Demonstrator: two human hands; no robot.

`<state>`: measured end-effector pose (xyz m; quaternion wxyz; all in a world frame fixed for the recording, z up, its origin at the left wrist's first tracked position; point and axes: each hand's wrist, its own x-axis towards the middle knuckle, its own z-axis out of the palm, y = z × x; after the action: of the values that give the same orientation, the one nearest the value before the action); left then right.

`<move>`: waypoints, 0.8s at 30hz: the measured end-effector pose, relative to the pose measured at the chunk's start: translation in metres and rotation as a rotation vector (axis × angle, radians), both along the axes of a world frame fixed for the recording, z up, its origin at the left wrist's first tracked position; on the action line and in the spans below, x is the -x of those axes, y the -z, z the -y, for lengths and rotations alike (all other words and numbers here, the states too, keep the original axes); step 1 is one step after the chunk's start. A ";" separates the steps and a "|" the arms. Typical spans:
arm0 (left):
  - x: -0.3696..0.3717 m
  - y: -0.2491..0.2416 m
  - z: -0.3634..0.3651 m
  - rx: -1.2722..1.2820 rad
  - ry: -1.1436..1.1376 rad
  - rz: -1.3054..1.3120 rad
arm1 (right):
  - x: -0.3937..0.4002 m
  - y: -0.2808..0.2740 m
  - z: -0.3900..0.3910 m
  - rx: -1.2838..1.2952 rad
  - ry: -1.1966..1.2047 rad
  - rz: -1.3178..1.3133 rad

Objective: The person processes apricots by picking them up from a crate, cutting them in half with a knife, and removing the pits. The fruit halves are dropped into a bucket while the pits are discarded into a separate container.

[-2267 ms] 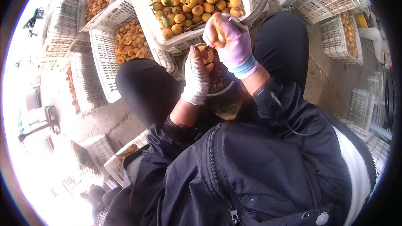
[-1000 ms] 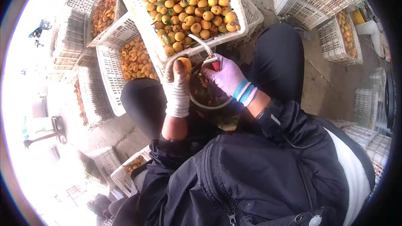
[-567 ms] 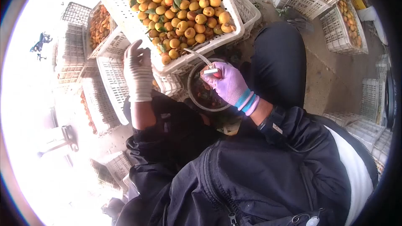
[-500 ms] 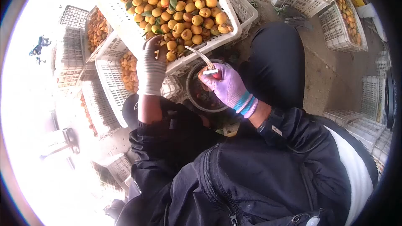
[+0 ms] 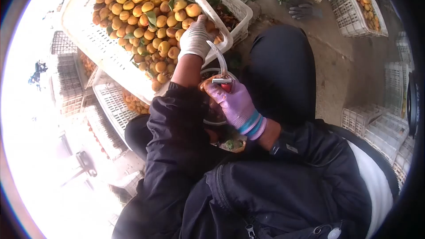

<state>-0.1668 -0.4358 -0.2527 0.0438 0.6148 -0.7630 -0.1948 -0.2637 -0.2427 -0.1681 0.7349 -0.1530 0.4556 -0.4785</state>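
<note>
The left hand, in a white knit glove, reaches over the near rim of the big white crate and lies on the heap of apricots at the crate's near right corner. Its fingers curl down among the fruit; whether they have closed on one I cannot tell, since the back of the hand hides them. The crate's rim runs just under the wrist, and the fruit is piled up to the rim on that side, so the hand has little room there.

The right hand, in a purple glove, is closed around the handle of a small curved knife, whose blade points up toward the left hand and ends just beside it. This hand sits over a round bowl between the knees, mostly hidden by the left sleeve.

A lower crate of cut fruit lies to the left, under the big one. To the right there is bare ground, then more white crates well apart. A loose glove lies on the ground.
</note>
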 end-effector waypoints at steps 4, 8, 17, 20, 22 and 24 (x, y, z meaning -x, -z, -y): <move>-0.032 0.033 -0.018 -0.214 -0.115 -0.758 | 0.002 0.003 0.001 0.011 0.022 0.087; -0.056 -0.040 -0.097 -0.250 -0.277 -1.152 | 0.005 0.005 -0.003 0.003 -0.036 0.217; -0.114 -0.064 -0.207 -0.084 -0.431 -1.451 | -0.023 0.015 -0.020 0.496 -0.338 -0.345; -0.114 -0.069 -0.221 -0.010 -0.471 -1.422 | -0.032 0.030 -0.028 0.654 -0.367 -0.505; -0.123 -0.064 -0.228 -0.051 -0.470 -1.450 | -0.036 0.022 -0.031 0.694 -0.392 -0.518; -0.128 -0.059 -0.231 -0.050 -0.437 -1.496 | -0.038 0.014 -0.033 0.755 -0.419 -0.662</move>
<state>-0.0392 -0.2046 -0.1933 0.5704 0.4571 -0.3875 -0.5618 -0.2260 -0.2095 -0.1824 0.5257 -0.6365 0.4189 -0.3782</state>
